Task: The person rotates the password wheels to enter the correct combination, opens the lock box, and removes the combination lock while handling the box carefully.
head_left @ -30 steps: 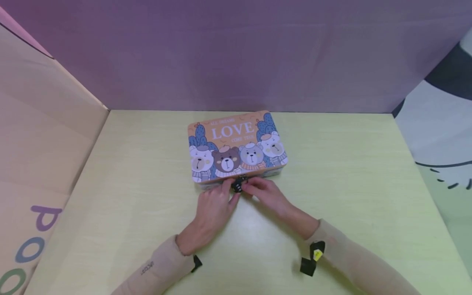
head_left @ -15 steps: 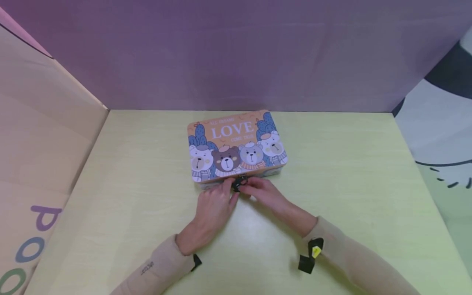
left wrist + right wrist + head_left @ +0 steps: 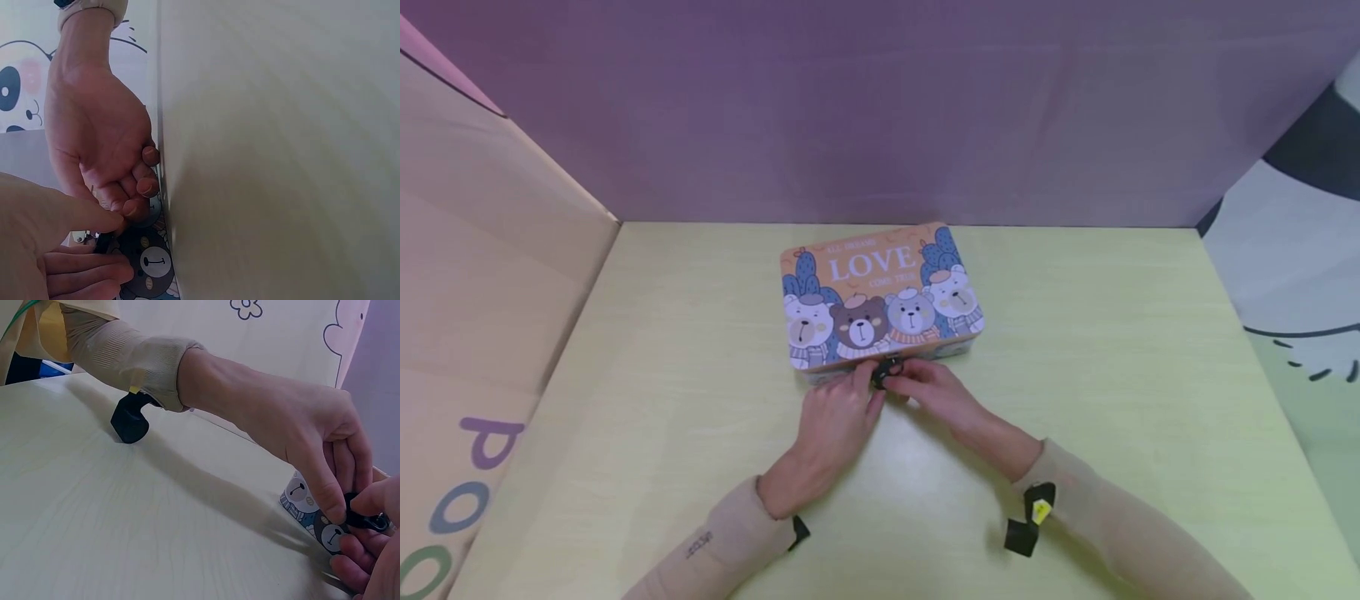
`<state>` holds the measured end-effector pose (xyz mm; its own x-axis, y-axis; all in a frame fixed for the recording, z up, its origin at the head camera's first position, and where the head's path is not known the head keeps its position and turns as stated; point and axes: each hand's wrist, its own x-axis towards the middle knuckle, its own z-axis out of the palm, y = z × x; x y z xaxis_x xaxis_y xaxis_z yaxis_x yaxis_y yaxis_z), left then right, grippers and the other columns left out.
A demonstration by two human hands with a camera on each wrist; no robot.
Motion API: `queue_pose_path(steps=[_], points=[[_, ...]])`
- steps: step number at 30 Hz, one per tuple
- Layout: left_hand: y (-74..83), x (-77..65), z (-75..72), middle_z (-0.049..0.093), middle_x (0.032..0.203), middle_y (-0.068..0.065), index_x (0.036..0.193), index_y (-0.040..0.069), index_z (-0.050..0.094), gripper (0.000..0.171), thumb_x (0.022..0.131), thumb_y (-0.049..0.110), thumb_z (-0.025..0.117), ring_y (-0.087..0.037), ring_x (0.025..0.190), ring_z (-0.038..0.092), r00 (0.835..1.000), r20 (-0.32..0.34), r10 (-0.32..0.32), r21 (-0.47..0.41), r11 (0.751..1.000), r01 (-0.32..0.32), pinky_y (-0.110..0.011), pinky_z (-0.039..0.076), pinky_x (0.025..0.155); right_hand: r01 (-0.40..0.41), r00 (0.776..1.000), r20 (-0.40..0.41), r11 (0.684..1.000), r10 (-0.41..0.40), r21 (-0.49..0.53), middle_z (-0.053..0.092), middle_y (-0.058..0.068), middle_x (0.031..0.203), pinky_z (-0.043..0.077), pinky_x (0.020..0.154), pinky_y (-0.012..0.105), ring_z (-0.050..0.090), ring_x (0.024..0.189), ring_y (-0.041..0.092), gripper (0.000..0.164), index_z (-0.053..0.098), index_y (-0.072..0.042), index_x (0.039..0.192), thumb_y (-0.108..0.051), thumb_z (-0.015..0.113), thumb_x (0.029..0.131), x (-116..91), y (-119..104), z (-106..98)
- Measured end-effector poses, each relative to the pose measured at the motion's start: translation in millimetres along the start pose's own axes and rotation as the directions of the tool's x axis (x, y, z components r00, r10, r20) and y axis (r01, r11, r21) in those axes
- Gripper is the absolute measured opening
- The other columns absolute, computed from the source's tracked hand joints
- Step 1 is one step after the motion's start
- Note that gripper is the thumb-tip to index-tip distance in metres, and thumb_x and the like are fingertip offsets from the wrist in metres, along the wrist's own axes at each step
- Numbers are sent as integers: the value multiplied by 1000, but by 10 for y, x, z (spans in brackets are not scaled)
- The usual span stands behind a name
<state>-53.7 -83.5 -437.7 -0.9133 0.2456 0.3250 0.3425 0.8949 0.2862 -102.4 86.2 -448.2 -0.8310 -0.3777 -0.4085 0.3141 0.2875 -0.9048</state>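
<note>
A tin box [image 3: 880, 279] with bears and the word LOVE on its lid sits closed on the table in the head view. At the middle of its front side is a small black padlock [image 3: 885, 372], by the metal clasp [image 3: 79, 237] seen in the left wrist view. My left hand [image 3: 835, 421] pinches the padlock [image 3: 357, 519] between thumb and fingers from the left. From the right, my right hand [image 3: 946, 398] pinches it with thumb and fingertips. Both hands partly cover the padlock. In the left wrist view the right hand [image 3: 106, 134] shows its palm, outer fingers curled.
The light wooden table [image 3: 1112, 333] stretches around the box. A purple panel [image 3: 880, 108] stands at its back edge, with printed panels at both sides. A black strap piece [image 3: 1022, 537] hangs from the right sleeve.
The padlock has turned in the fingers, so its white marks from a second ago are out of sight. My right forearm has shifted slightly left. The box and left hand have hardly moved.
</note>
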Motion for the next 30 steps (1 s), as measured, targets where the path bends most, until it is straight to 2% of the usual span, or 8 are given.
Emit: queue_pose_path(steps=[3,6,9,11,18,30], points=[[-1,2,1,73,79,-9,110,2,69,28,90,17,81,-14,55,59,1000,0,-2,-6,1000,2,-20,45,45,2,1000,-2,1000,-2,-8,72,7,105,47,89,31,60,96,17,29,68,3,113,-22,67,97,2,7,-7],[-2,6,0,74,79,-9,109,2,69,27,91,19,80,-14,55,59,1000,-2,-4,-17,1000,4,-20,45,45,4,1000,-11,1000,-4,9,73,8,108,45,103,42,62,101,19,32,69,3,118,-23,63,100,-8,19,-37],[-4,6,4,74,78,-9,108,2,69,26,92,21,80,-14,54,59,1000,-2,-5,-27,1000,5,-20,45,45,18,1000,-19,999,-17,42,73,10,110,37,115,53,64,102,21,34,66,4,125,-21,58,103,-7,51,-80],[-5,7,-1,73,77,-9,107,2,69,26,92,21,80,-14,54,58,1000,-2,-6,-26,1000,6,-20,45,45,28,999,-18,997,-27,66,74,11,110,34,118,56,65,100,20,34,65,4,127,-20,56,105,-9,68,-104],[-3,15,1,73,77,-8,106,3,70,26,92,21,80,-13,54,57,1000,11,-8,-19,1000,8,-19,44,45,58,998,-3,995,-58,86,73,13,109,35,118,56,66,93,16,33,63,6,127,-17,54,106,-19,87,-142],[-4,12,7,74,79,-8,106,3,71,26,91,21,81,-14,55,59,1000,9,-3,8,1000,3,-21,47,46,32,999,-18,995,-31,90,74,10,104,34,119,57,65,93,16,31,64,6,123,-18,57,105,-9,83,-135]])
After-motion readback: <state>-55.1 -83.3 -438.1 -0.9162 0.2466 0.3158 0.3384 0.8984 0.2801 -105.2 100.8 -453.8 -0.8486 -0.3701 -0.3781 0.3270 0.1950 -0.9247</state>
